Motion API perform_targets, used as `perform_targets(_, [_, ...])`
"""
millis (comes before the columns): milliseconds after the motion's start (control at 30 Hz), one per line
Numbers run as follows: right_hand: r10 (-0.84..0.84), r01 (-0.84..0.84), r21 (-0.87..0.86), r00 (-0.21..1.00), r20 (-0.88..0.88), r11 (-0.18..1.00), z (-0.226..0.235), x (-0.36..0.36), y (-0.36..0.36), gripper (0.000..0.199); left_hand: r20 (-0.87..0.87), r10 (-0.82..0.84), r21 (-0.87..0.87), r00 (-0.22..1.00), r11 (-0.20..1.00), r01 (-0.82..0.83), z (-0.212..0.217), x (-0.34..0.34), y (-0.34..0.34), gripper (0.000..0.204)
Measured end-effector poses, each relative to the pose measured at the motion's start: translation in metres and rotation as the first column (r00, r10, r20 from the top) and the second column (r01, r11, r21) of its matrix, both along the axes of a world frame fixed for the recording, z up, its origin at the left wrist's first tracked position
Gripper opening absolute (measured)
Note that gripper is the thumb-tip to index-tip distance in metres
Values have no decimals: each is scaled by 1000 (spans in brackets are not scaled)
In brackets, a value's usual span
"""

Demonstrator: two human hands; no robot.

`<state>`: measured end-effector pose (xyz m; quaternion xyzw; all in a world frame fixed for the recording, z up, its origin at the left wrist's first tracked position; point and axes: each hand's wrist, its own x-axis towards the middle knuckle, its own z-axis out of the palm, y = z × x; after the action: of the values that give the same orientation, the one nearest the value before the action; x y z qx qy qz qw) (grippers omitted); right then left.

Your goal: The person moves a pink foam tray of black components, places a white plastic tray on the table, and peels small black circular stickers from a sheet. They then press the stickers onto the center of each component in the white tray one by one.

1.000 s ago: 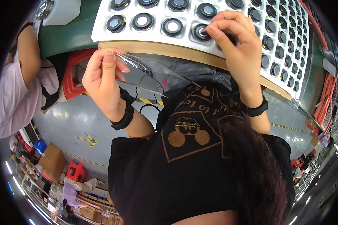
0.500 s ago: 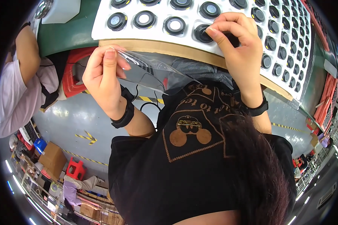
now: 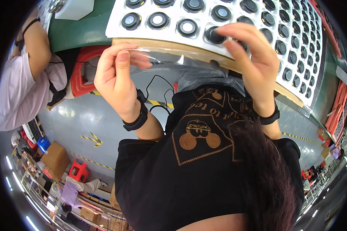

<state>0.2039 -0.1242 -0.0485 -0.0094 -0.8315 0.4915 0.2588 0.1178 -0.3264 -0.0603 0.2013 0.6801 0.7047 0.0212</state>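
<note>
My left hand [image 3: 117, 75] pinches one end of a clear plastic sheet [image 3: 177, 57] between thumb and fingers. The sheet stretches right along the tray's front edge, and light glints off it. My right hand [image 3: 254, 61] hovers over the front of the white tray [image 3: 117, 29], thumb and forefinger apart, its fingers slightly blurred. Just left of those fingertips sits a black round part [image 3: 214, 35] in its pocket; I cannot tell whether they touch it. Beside it in the front row are round black parts with pale centres, such as this one [image 3: 187, 27].
Brown cardboard [image 3: 121, 40] lies under the tray on a green table [image 3: 79, 34]. More black round parts fill the tray toward the right. A person's arm [image 3: 38, 42] is at the left, beside a red plastic chair [image 3: 79, 75]. A red stool [image 3: 79, 170] stands on the grey floor.
My right thumb and forefinger have parted from the black round part they were pinching. The clear sheet has risen from hanging slack to lying nearly level. The whole view has shifted slightly.
</note>
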Motion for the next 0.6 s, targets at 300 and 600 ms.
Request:
perform_targets(300, [157,-157,-5,982,108,988,18,12,-6,23,28,89,113,996,989,-91,4,7,12,16])
perform_targets(600, [-25,33,118,997,-69,993,14,17,-8,13,228,55,28,972,998,-63,8,8,19,17])
